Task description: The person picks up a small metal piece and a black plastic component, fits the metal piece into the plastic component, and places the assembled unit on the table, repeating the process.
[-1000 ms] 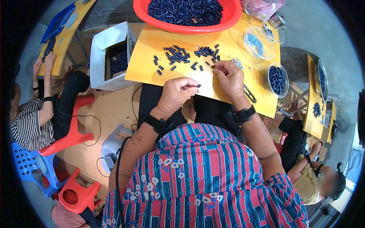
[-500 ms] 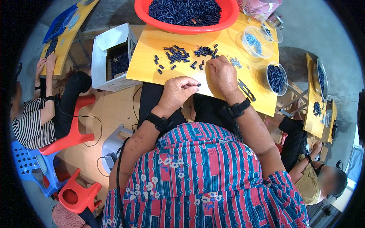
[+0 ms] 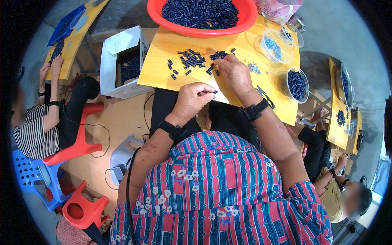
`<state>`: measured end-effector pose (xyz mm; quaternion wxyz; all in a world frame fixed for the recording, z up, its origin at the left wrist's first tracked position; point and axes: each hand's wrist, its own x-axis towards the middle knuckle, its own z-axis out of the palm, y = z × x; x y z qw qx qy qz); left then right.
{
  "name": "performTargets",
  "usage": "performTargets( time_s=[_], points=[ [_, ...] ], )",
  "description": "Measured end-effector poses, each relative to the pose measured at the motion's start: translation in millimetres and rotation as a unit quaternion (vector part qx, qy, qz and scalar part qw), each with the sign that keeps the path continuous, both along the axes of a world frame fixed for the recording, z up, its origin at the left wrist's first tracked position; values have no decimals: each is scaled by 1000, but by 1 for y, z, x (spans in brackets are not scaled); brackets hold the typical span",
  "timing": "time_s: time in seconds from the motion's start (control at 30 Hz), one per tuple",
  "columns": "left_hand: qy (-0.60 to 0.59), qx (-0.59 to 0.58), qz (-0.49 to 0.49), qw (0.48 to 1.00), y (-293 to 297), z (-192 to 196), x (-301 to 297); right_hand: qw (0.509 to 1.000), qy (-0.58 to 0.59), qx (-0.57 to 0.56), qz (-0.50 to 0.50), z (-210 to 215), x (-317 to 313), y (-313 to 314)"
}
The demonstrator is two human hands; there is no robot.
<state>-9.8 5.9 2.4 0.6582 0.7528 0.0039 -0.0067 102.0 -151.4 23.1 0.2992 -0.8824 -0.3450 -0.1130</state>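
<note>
My left hand (image 3: 191, 100) is by the table's near edge, with thumb and fingertips pinching a small black tubular piece (image 3: 215, 92). My right hand (image 3: 236, 74) is farther out over the table, palm down. Its bent fingers reach the right-hand cluster of black pieces (image 3: 219, 54); the fingertips are partly hidden, and what they hold cannot be made out. To the left of that cluster lies a looser pile of similar black pieces (image 3: 192, 59), with a few strays around it. Black thread snips (image 3: 266, 98) lie beside my right wrist.
A red basin (image 3: 152, 18) of black pieces stands at the far side of the yellow table (image 3: 163, 38). On the right are a tub (image 3: 305, 98) of black pieces, a clear bowl (image 3: 281, 55) of small shiny parts and a loose heap (image 3: 254, 67). An open white carton (image 3: 110, 77) stands left.
My right hand has moved slightly left and away from me, onto the right-hand cluster of black pieces. My left hand keeps its pinch on the black piece, almost still.
</note>
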Motion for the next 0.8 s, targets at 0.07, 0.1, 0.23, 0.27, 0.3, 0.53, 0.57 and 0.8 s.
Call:
performTargets(
  time_s=[0.07, 0.1, 0.23, 0.27, 0.3, 0.53, 0.57, 0.8],
  points=[
    [1, 1, -1, 1000, 0, 3, 0, 1000, -13, -25, 9, 0, 4, 1],
    [1, 3, -3, 1000, 0, 4, 0, 998, -27, -49, 18, -1, 6, 2],
    [-1, 12, -5, 1000, 1, 5, 0, 997, -37, -62, 29, 0, 9, 5],
    [-3, 11, -6, 1000, 1, 5, 0, 996, -43, -72, 34, 1, 10, 4],
    [-5, 11, -7, 1000, 1, 4, 0, 995, -49, -81, 39, 1, 11, 4],
    [-5, 12, 4, 1000, 0, 4, 1, 988, -51, -128, 66, -2, 20, 2],
    [-13, 14, 2, 1000, 0, 3, 1, 989, -44, -127, 67, -4, 21, 2],
    [-15, 20, 1, 1000, 0, 2, 1, 988, -21, -140, 63, -2, 19, -3]
  ],
)
